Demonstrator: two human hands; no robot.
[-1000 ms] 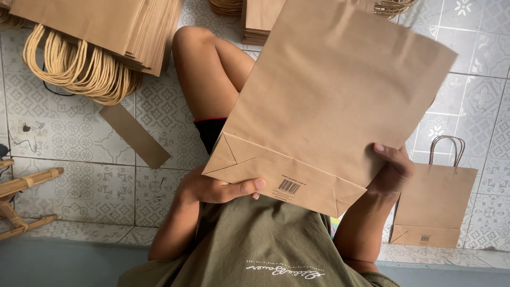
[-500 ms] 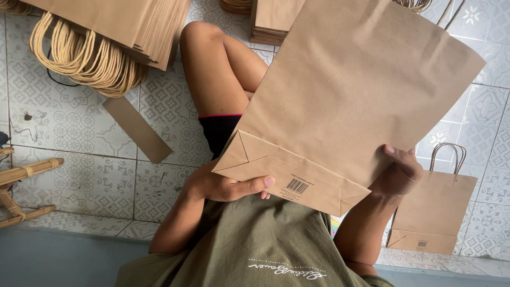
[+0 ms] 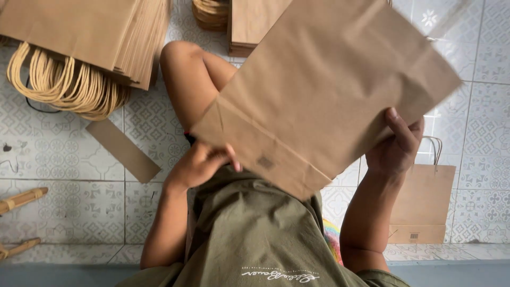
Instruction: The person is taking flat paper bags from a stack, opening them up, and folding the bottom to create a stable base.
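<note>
I see a patterned tile floor [image 3: 64, 154] carrying everything. Upper left: a stack of flat brown paper bags [image 3: 79, 32] with looped cord handles [image 3: 64, 85]. Just below it: a loose brown paper strip [image 3: 122, 150]. Top centre: a second bag stack [image 3: 249, 24]. Right: a single paper bag [image 3: 422, 204]. Left edge: wooden sticks [image 3: 18, 199].

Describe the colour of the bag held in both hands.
Plain kraft brown; the paper bag shows best in the head view, the only one.

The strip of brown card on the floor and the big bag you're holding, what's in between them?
In the head view, the person's bare bent leg lies between the card strip and the held bag, with patterned floor tile beside it.
</note>
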